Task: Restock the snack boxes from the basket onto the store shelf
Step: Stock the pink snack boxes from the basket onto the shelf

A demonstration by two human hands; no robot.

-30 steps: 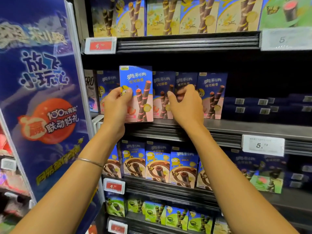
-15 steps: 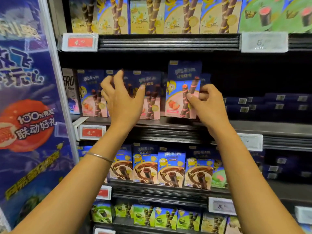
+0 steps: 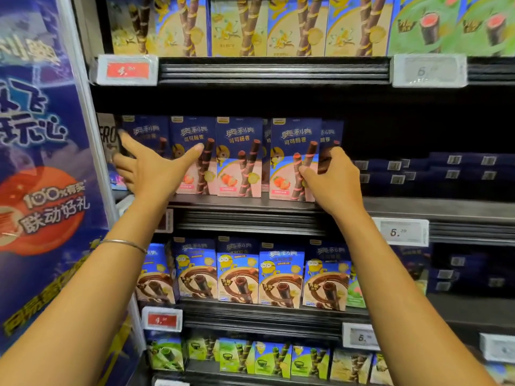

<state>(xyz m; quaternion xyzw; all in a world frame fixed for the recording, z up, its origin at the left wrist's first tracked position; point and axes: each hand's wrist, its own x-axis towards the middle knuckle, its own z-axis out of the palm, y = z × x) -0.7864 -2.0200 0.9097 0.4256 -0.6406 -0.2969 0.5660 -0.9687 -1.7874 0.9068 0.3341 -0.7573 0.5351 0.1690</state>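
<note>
A row of blue and pink strawberry wafer-roll snack boxes [image 3: 239,157] stands upright on the middle shelf [image 3: 250,203]. My right hand [image 3: 331,179] grips the rightmost front box [image 3: 292,151] by its right edge, thumb on the front face, the box standing on the shelf. My left hand [image 3: 150,168] is spread with straight fingers in front of the left end of the row, thumb tip touching the second box [image 3: 192,129]. The basket is not in view.
Yellow boxes [image 3: 250,23] fill the shelf above; brown and blue boxes [image 3: 278,277] the shelf below; green ones [image 3: 250,358] lowest. Dark blue boxes [image 3: 446,168] lie stacked to the right. A blue promo panel [image 3: 41,176] walls the left. Price tags [image 3: 401,232] line the shelf edges.
The box in my right hand has come down and now stands in line at the right end of the row. My left hand has spread wider and shifted left.
</note>
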